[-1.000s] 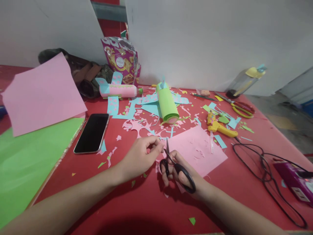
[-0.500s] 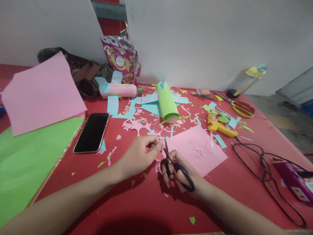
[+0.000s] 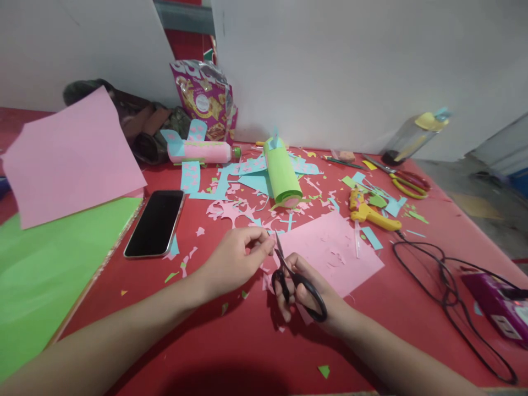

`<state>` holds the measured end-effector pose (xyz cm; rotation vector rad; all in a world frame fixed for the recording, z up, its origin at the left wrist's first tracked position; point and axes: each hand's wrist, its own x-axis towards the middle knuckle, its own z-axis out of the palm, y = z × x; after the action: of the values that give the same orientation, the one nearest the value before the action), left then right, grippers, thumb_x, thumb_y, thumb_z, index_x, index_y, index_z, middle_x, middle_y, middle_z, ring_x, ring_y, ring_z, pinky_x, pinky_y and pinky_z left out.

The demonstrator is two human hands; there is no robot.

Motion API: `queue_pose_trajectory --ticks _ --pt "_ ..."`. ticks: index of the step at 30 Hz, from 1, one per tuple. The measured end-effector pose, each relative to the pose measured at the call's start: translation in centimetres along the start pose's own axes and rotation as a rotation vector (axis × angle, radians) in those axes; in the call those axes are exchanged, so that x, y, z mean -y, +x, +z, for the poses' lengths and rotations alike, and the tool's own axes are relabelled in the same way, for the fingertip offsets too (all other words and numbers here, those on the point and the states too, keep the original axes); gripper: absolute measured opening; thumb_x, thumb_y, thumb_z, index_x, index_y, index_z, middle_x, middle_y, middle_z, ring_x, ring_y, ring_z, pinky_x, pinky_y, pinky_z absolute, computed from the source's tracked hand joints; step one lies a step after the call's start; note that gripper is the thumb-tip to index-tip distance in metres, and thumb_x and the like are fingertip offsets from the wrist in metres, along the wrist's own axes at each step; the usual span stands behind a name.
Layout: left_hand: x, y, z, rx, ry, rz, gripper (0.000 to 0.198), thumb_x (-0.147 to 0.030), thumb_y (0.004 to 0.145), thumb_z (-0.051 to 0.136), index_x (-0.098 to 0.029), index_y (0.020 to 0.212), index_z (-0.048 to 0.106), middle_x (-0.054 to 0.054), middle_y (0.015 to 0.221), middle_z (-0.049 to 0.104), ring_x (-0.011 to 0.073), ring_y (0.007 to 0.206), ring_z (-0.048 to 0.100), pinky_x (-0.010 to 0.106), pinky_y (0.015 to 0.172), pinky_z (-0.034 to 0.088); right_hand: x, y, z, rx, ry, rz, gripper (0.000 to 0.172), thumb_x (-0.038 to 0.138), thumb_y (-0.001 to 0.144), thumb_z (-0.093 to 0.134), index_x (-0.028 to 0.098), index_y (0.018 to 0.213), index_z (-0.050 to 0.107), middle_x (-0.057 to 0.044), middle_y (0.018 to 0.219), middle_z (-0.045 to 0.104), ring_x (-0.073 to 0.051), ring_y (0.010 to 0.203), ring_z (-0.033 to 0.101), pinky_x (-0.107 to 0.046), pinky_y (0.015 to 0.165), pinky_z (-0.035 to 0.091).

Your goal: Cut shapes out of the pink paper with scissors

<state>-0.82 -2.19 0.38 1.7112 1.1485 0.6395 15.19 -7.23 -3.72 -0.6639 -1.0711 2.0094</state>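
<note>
My left hand (image 3: 243,256) is closed in a pinch, thumb against forefinger, just left of the scissor blades. What lies between those fingertips is too small to make out. My right hand (image 3: 328,294) grips black-handled scissors (image 3: 296,279), fingers through the loops, with the blades pointing up and away beside my left fingertips. Under and beyond the right hand lies a pink paper sheet (image 3: 330,236) with small cut scraps on it. Beyond my hands, pink paper offcuts (image 3: 227,212) are strewn near a green paper-wrapped tube (image 3: 282,170) with light blue wings.
A phone (image 3: 154,224) and green sheet (image 3: 61,253) are on the left, with a pink sheet (image 3: 74,159) above. A pink-wrapped bottle (image 3: 206,152) lies behind. On the right are a yellow glue gun (image 3: 373,216), its black cable, a purple power strip (image 3: 497,308) and more scissors (image 3: 408,184).
The scissors have shifted slightly, their blades now closer to my left fingertips and tilted a little more to the left. My left hand stays almost still.
</note>
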Motion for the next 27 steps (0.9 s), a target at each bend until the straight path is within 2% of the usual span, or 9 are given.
queue_pose_trajectory --ticks 4,16,27 --pt "0.0 0.0 0.0 0.002 -0.039 0.004 0.027 -0.027 0.080 0.039 -0.016 0.056 0.040 -0.005 0.053 0.039 0.0079 0.052 0.037 0.019 0.051 0.030 0.2 0.1 0.0 -0.012 -0.031 0.003 0.035 0.047 0.072 0.055 0.021 0.079 0.033 0.005 0.070 0.048 -0.005 0.045 0.050 -0.019 0.043 0.039" --pt "0.2 -0.2 0.7 -0.017 -0.121 -0.036 0.027 -0.031 0.080 0.040 -0.015 0.057 0.044 -0.005 0.053 0.040 0.0084 0.052 0.038 0.020 0.051 0.031 0.1 0.1 -0.1 -0.005 -0.014 0.020 0.035 0.046 0.072 0.056 0.021 0.081 0.034 0.003 0.076 0.047 -0.006 0.052 0.052 -0.021 0.048 0.039" --pt "0.1 -0.3 1.2 -0.058 -0.200 -0.045 0.028 -0.029 0.080 0.041 -0.016 0.055 0.039 -0.005 0.052 0.036 0.0081 0.051 0.035 0.020 0.051 0.031 0.0 0.1 0.0 -0.037 -0.040 0.013 0.035 0.047 0.072 0.056 0.022 0.080 0.033 0.004 0.075 0.048 -0.006 0.049 0.051 -0.020 0.044 0.038"
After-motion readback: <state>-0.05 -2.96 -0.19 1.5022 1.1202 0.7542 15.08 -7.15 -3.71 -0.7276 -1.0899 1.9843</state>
